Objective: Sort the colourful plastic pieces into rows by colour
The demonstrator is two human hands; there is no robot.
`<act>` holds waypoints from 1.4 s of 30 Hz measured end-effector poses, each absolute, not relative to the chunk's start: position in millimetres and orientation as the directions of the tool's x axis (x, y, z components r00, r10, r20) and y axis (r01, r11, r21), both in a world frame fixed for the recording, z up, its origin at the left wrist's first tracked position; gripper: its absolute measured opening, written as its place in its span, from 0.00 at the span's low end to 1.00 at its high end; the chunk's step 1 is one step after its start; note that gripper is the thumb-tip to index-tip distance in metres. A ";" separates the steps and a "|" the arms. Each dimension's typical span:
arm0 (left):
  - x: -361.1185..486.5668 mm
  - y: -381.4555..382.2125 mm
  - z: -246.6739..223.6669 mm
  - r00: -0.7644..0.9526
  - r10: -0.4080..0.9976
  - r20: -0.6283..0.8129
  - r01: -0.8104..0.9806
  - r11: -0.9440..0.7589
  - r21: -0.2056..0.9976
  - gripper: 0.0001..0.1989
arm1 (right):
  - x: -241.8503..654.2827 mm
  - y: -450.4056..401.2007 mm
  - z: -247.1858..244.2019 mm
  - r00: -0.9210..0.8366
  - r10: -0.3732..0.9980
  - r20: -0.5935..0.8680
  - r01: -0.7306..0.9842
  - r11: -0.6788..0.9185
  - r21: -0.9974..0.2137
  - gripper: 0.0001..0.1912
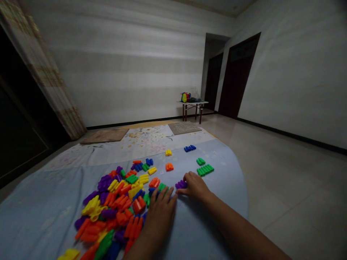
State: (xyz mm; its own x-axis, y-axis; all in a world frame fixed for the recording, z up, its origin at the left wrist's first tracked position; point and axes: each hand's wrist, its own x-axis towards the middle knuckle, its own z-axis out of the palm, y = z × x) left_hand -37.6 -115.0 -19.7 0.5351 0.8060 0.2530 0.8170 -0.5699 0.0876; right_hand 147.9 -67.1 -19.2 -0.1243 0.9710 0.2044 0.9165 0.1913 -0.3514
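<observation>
My right hand [195, 187] is at the right of the cloth, its thumb and fingers closed round the right end of a ribbed purple plastic building block [181, 184]. My left hand [162, 209] lies at the right edge of a heap of loose blocks, fingers stretched out and slightly apart. Just beyond its fingertips are a green block [162, 186] and a blue block, both partly covered. The heap holds many orange blocks, such as one orange block [139, 205], mixed with yellow, green, blue and purple ones.
Set apart from the heap lie a long green block [205, 170], a smaller green block [200, 161], a blue block [190, 148], a yellow block [168, 152] and an orange block [169, 167]. A light blue cloth [217, 216] covers the surface. Farther off stands a small table [193, 103].
</observation>
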 end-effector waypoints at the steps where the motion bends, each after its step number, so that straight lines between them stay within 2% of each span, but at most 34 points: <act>1: -36.2 -113.1 -20.9 0.536 0.809 0.242 0.820 -0.567 0.077 0.20 | 147.8 -67.1 -23.0 -0.115 0.975 0.189 0.917 0.177 -0.356 0.25; 6: -36.5 -103.2 -22.5 0.471 0.860 0.199 0.874 -0.485 0.028 0.19 | 155.0 -63.7 -32.2 -0.175 0.968 0.179 0.804 0.245 -0.541 0.32; 9: -38.5 -99.2 -20.9 0.447 0.875 0.187 0.890 -0.455 0.000 0.18 | 158.4 -61.8 -36.3 -0.239 0.946 0.217 0.720 0.323 -0.615 0.30; 14: -51.2 -93.2 -18.8 0.393 0.897 0.204 0.919 -0.389 -0.060 0.20 | 155.3 -62.0 -41.0 -0.225 0.934 0.276 0.697 0.353 -0.624 0.22; 18: -69.5 -87.0 -16.2 0.371 0.910 0.186 0.928 -0.354 -0.118 0.22 | 146.7 -61.9 -40.6 -0.201 0.935 0.294 0.713 0.345 -0.610 0.21; 23: -84.4 -82.2 -9.8 0.319 0.927 0.195 0.946 -0.297 -0.132 0.21 | 136.0 -62.9 -40.4 -0.226 0.926 0.301 0.728 0.366 -0.580 0.21; 29: -77.7 -94.2 4.9 0.281 0.929 0.241 0.960 -0.273 -0.068 0.16 | 142.3 -65.2 -41.1 -0.225 0.923 0.312 0.653 0.381 -0.654 0.26; 36: -50.6 -124.2 -4.7 0.431 0.851 0.302 0.859 -0.489 0.152 0.14 | 143.1 -65.3 -42.2 -0.239 0.912 0.332 0.647 0.405 -0.646 0.15; 42: -52.1 -124.9 -33.1 0.505 0.773 0.383 0.781 -0.599 0.179 0.11 | 140.4 -62.9 -46.2 -0.230 0.909 0.347 0.664 0.408 -0.627 0.13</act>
State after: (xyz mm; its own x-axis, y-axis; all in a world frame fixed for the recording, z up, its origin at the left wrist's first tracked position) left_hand -52.1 -124.9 -33.1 0.5054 0.7733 0.3827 0.7807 -0.5988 0.1788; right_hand 140.4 -62.9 -46.2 -0.2302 0.9090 0.3475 0.6640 0.4077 -0.6268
